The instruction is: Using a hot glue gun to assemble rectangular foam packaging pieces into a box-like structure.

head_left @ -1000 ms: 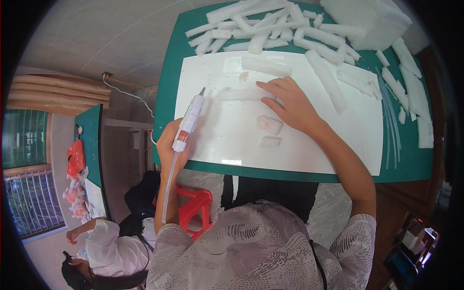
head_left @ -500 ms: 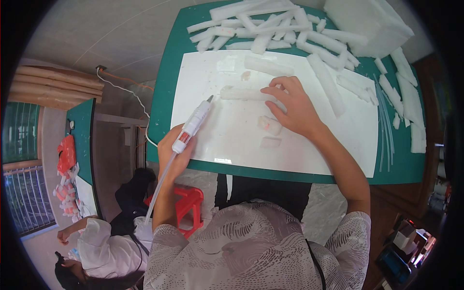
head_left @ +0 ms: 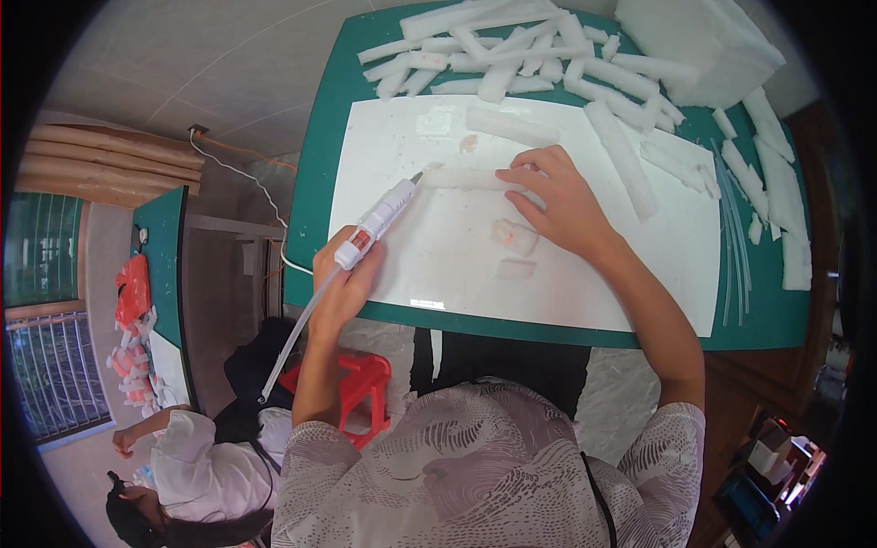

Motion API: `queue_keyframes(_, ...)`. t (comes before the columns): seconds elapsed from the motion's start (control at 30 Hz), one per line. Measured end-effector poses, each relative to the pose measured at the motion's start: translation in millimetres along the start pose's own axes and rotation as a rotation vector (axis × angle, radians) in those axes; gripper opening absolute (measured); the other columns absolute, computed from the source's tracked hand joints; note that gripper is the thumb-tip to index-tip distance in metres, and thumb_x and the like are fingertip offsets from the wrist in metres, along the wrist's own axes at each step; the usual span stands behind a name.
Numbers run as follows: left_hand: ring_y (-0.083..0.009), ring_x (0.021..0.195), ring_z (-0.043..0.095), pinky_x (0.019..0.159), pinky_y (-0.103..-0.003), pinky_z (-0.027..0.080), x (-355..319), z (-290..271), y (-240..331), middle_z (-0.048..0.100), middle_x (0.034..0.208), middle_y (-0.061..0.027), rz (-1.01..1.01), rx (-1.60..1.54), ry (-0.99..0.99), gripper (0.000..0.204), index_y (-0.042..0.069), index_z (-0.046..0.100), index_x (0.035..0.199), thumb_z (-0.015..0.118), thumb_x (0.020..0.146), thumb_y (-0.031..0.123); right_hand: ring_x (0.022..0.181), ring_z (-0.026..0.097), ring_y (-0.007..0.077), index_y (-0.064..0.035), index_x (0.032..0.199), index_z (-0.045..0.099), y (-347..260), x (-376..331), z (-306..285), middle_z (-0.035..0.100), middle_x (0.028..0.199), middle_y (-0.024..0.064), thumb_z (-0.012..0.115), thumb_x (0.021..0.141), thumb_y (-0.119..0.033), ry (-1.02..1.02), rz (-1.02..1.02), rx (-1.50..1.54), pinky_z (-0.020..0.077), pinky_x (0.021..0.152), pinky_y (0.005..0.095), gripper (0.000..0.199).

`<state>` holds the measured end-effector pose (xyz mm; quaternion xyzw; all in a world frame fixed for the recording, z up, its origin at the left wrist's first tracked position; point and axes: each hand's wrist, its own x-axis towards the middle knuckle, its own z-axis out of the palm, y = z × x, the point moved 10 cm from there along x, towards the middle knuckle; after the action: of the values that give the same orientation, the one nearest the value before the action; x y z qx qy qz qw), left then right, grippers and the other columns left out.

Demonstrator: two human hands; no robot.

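My left hand [head_left: 345,279] is closed round a white hot glue gun [head_left: 382,217], with a long clear glue stick [head_left: 297,345] jutting from its back end. The gun's dark nozzle is at the left end of a white foam strip [head_left: 468,178]; whether they touch I cannot tell. At the strip's right end, my right hand [head_left: 562,199] grips it between bent fingers and thumb. Nearer to me lie a small foam block [head_left: 513,237] and a flatter foam piece [head_left: 516,268]. Another foam strip [head_left: 512,126] lies beyond, all on a white board [head_left: 429,251].
Loose foam strips [head_left: 525,59] heap at the back of the green table [head_left: 315,173], beside a large foam block [head_left: 699,55]. Clear glue sticks [head_left: 734,247] lie on the right. A white cord [head_left: 247,173] runs at left. A person [head_left: 206,461] sits near a red stool [head_left: 361,388].
My left hand has moved the glue gun forward and to the right, bringing its nozzle to the strip's left end. My right hand stays on the strip.
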<state>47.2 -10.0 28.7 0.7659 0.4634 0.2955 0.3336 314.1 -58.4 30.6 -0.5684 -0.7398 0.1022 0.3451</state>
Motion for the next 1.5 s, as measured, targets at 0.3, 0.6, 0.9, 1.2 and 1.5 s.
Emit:
queue_keyframes(0.3, -0.0179, 0.059, 0.048, 0.057, -0.032, 0.041, 4.2, 3.8, 4.7, 0.055, 0.069, -0.0107, 0.012, 0.048, -0.022, 0.013, -0.003, 0.059, 0.085, 0.065, 0.087, 0.009, 0.109, 0.054, 0.0249, -0.0112, 0.110, 0.073, 3.4, -1.2, 1.6, 0.061, 0.111, 0.0061, 0.074, 0.085, -0.009, 0.001, -0.003, -0.004, 0.0495, 0.088, 0.0332, 0.026)
queue_keyframes(0.6, -0.0177, 0.059, 0.049, 0.056, -0.032, 0.040, -0.1, 1.4, -3.4, 0.054, 0.069, -0.0103, -0.019, 0.016, -0.028, 0.012, -0.004, 0.058, 0.084, 0.065, 0.086, 0.006, 0.108, 0.054, 0.0246, -0.0111, 0.110, 0.073, 3.1, -1.1, 0.9, 0.061, 0.110, 0.0059, 0.075, 0.084, -0.009, 0.015, -0.014, 0.005, 0.0495, 0.087, 0.0332, 0.026)
queue_keyframes(0.9, -0.0205, 0.059, 0.049, 0.057, -0.033, 0.041, -6.7, -2.9, 5.7, 0.055, 0.070, -0.0104, 0.025, 0.078, -0.045, 0.011, -0.002, 0.060, 0.085, 0.066, 0.085, 0.007, 0.105, 0.055, 0.0242, -0.0099, 0.108, 0.073, 1.5, -0.3, 0.2, 0.062, 0.108, 0.0059, 0.074, 0.085, -0.010, 0.022, -0.018, 0.002, 0.0498, 0.088, 0.0331, 0.023)
queue_keyframes(1.2, -0.0314, 0.106, 0.063, 0.088, -0.036, 0.052, 12.2, -21.6, 9.4, 0.059, 0.125, -0.0166, 0.148, 0.298, 0.090, 0.034, -0.004, 0.064, 0.112, 0.069, 0.078, -0.001, 0.103, 0.056, 0.0239, -0.0090, 0.108, 0.073, 6.7, -0.8, -0.7, 0.062, 0.108, 0.0067, 0.073, 0.086, -0.011, 0.021, 0.003, 0.041, 0.0500, 0.089, 0.0330, 0.022)
queue_keyframes(1.5, -0.0348, 0.116, 0.058, 0.097, -0.040, 0.048, 21.2, -12.4, 12.5, 0.051, 0.137, -0.0184, 0.130, 0.312, -0.115, 0.043, 0.003, 0.060, 0.121, 0.063, 0.078, -0.003, 0.104, 0.058, 0.0252, -0.0094, 0.112, 0.071, 9.8, -2.4, 1.5, 0.062, 0.109, 0.0071, 0.068, 0.088, -0.007, 0.012, -0.034, 0.080, 0.0499, 0.091, 0.0347, 0.025)
